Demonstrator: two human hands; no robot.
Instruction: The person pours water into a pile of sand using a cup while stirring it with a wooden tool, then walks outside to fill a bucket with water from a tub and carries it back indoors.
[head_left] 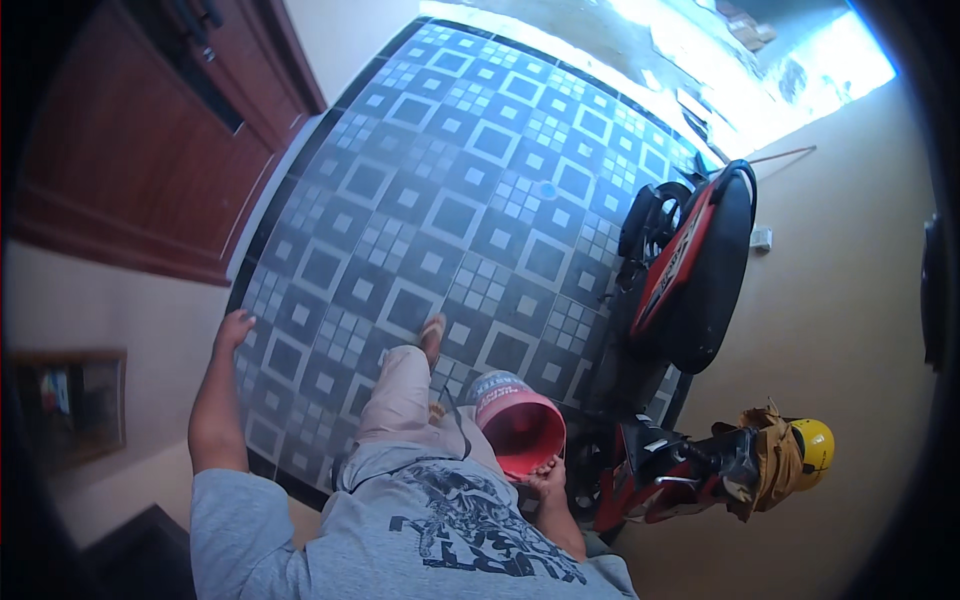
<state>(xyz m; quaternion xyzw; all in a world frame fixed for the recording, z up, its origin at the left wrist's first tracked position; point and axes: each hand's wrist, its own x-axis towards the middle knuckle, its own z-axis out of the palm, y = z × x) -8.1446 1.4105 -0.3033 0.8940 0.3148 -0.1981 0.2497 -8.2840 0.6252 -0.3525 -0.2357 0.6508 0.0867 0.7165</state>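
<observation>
At my right side hangs a red bucket [520, 438] with pale printed patches on its outer wall. Its mouth is tipped toward me, and the inside is dark red with no contents that I can make out. My right hand [547, 478] grips the bucket's near rim, fingers bent over the edge. Out to the left, my left hand [236, 328] hangs beside my body, holding nothing, its fingers loosely bent and the thumb apart. A dark strap or cord [453, 405] runs down near my leg by the bucket.
A red and black motorbike [690, 270] stands along the right wall. Nearer, a second motorbike [650, 470] carries a brown jacket [775, 460] and yellow helmet [812, 452]. Reddish wooden doors [150, 150] line the left. Patterned tiles [450, 215] cover the floor toward bright daylight.
</observation>
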